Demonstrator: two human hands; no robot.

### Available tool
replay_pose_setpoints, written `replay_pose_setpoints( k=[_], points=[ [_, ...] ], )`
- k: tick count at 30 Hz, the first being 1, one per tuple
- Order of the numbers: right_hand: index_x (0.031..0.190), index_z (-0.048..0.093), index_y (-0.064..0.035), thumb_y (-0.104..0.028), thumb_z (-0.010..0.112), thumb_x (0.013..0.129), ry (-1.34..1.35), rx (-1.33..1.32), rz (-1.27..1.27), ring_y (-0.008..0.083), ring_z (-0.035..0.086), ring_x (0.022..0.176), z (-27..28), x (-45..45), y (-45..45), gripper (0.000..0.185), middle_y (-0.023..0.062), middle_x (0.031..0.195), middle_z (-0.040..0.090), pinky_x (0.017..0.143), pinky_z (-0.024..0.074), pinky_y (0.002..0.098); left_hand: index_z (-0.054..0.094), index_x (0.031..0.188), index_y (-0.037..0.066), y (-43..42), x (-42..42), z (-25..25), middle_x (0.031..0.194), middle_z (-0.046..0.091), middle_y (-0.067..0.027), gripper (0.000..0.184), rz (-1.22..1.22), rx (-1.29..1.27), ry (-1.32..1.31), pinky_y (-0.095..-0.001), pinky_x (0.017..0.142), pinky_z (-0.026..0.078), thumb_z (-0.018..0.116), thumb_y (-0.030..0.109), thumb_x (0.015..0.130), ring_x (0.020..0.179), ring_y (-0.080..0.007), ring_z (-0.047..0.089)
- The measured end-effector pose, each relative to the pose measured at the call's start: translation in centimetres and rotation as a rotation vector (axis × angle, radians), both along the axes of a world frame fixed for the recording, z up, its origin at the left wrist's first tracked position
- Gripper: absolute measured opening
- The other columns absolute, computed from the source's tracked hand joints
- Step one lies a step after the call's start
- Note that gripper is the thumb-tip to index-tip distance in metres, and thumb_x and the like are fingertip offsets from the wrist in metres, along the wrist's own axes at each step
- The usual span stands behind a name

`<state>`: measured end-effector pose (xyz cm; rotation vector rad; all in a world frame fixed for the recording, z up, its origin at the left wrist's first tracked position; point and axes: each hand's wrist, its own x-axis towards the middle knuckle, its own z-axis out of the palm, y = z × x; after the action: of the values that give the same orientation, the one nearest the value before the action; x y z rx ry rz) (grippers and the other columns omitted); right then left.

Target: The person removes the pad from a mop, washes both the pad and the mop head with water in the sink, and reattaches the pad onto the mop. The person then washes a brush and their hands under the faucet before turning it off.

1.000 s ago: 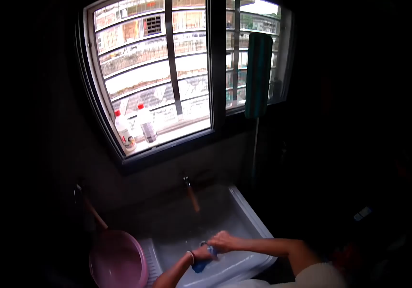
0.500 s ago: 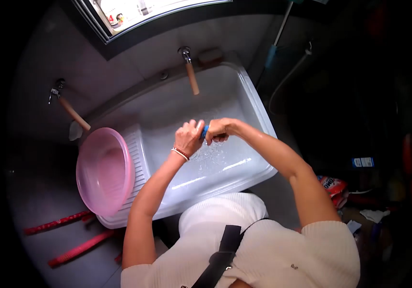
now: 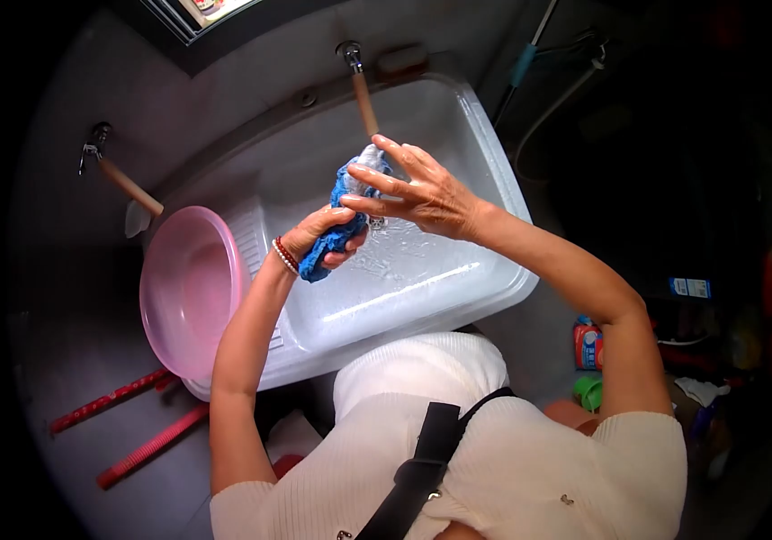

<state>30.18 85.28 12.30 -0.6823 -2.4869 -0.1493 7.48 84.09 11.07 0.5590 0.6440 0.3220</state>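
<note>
A wet, crumpled blue and white cloth point(image 3: 319, 256) is bunched over the sink. My left hand point(image 3: 308, 230) is closed round its lower blue part, thumb on top. Above and to the right, my right hand point(image 3: 435, 200) has its fingers stretched out and spread, reaching across the white upper part of the cloth; whether they press on it I cannot tell. The cloth's upper end is just below the tan hose point(image 3: 364, 103) on the tap point(image 3: 349, 56). Beneath my hands, water ripples round the drain in the pale sink point(image 3: 496, 176).
A pink basin point(image 3: 159, 306) leans over the sink's ribbed left side. A second tap point(image 3: 98, 135) with a hose is on the wall at left. Two red tubes point(image 3: 148, 450) are at lower left. A red packet point(image 3: 588, 346) and a green container point(image 3: 587, 392) are at right.
My hands were wringing the blue bundle close together. Now the cloth is loosened and raised nearer the tap hose, and my right hand's fingers have spread. The camera view has shifted slightly.
</note>
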Motion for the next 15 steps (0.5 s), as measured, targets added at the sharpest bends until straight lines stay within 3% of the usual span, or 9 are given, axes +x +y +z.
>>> replay_pose_setpoints(
  k=[2,5,6,7,9,10,11,13,15],
  points=[
    [0.132,0.031,-0.0434,-0.007,0.071,0.069,0.042,0.04,0.056,0.0304,0.036,0.122,0.7,-1.2,0.1,0.083,-0.0035,0.142,0.023,0.088,0.0491,0.0411,0.048,0.097,0.0,-0.4,0.6,1.3,0.063,0.049,-0.0092,0.047,-0.117,-0.051,-0.046,-0.0181,0.028,0.034,0.064,0.04,0.077,0.037,-0.0106,0.044],
    [0.127,0.043,-0.0309,-0.015,0.071,0.07,0.154,0.119,0.149,0.0221,0.052,0.094,1.1,-3.5,0.2,0.066,0.0022,0.127,0.045,0.067,0.0536,0.0288,0.049,0.093,-0.001,-1.3,1.2,1.8,0.057,0.047,-0.008,0.048,-0.275,-0.123,-0.177,-0.0175,0.027,0.032,0.07,0.036,0.071,0.034,-0.0099,0.04],
    [0.118,0.05,-0.0231,-0.018,0.068,0.071,0.141,0.164,0.109,0.017,0.052,0.079,1.3,-3.7,0.2,0.051,0.0022,0.105,0.056,0.055,0.0496,0.0234,0.048,0.091,0.0,-1.5,1.0,2.0,0.055,0.045,-0.0069,0.047,-0.284,-0.118,-0.17,-0.0173,0.027,0.031,0.071,0.036,0.07,0.034,-0.0089,0.039],
    [0.097,0.058,-0.016,-0.019,0.066,0.072,0.101,0.178,0.099,0.0146,0.053,0.073,1.1,-3.9,0.2,0.027,0.0002,0.085,0.057,0.048,0.0443,0.022,0.048,0.089,0.0,-1.7,0.7,2.2,0.054,0.044,-0.0058,0.047,-0.296,-0.112,-0.164,-0.0171,0.027,0.03,0.071,0.036,0.07,0.034,-0.0079,0.037],
    [0.076,0.056,-0.0132,-0.019,0.066,0.07,-0.008,0.053,0.072,0.0132,0.053,0.069,0.4,-4.4,0.1,0.014,-0.0009,0.073,0.055,0.045,0.0426,0.0222,0.047,0.083,0.001,-1.7,0.5,2.6,0.052,0.04,-0.0032,0.044,-0.324,-0.058,-0.07,-0.0174,0.027,0.027,0.074,0.032,0.067,0.035,-0.0066,0.035],
    [0.065,0.052,-0.0101,-0.018,0.064,0.067,0.031,-0.047,0.069,0.018,0.058,0.065,0.1,-4.7,-0.2,0.014,0.0018,0.067,0.056,0.047,0.0465,0.0286,0.049,0.079,0.002,-1.7,0.4,2.7,0.052,0.042,-0.0028,0.04,-0.322,-0.007,0.023,-0.0184,0.028,0.029,0.073,0.03,0.066,0.035,-0.0068,0.036],
    [0.066,0.053,-0.0094,-0.017,0.064,0.066,-0.013,-0.147,0.05,0.021,0.059,0.063,-0.2,-4.6,-0.4,0.014,0.0045,0.065,0.057,0.047,0.0469,0.0312,0.05,0.075,0.002,-1.7,0.2,2.9,0.052,0.043,-0.0024,0.036,-0.317,0.04,0.119,-0.0194,0.03,0.03,0.073,0.027,0.065,0.036,-0.0071,0.037],
    [0.066,0.055,-0.0079,-0.016,0.065,0.064,-0.101,-0.342,0.023,0.0269,0.061,0.06,-0.7,-4.7,-0.9,0.013,0.0098,0.063,0.059,0.048,0.0476,0.0364,0.05,0.069,0.002,-1.4,0.1,2.8,0.052,0.046,-0.0054,0.03,-0.427,0.366,0.415,-0.0258,0.037,0.037,0.071,0.023,0.066,0.041,-0.0116,0.044],
    [0.057,0.057,-0.0034,-0.011,0.061,0.057,-0.092,-0.568,-0.036,0.0351,0.06,0.057,-1.9,-5.2,-1.8,0.008,0.0185,0.058,0.057,0.049,0.0472,0.0411,0.051,0.065,0.001,-1.6,-0.2,2.1,0.053,0.049,-0.0088,0.026,-0.442,0.722,0.664,-0.0311,0.045,0.042,0.07,0.019,0.065,0.046,-0.0168,0.051]
  ],
)
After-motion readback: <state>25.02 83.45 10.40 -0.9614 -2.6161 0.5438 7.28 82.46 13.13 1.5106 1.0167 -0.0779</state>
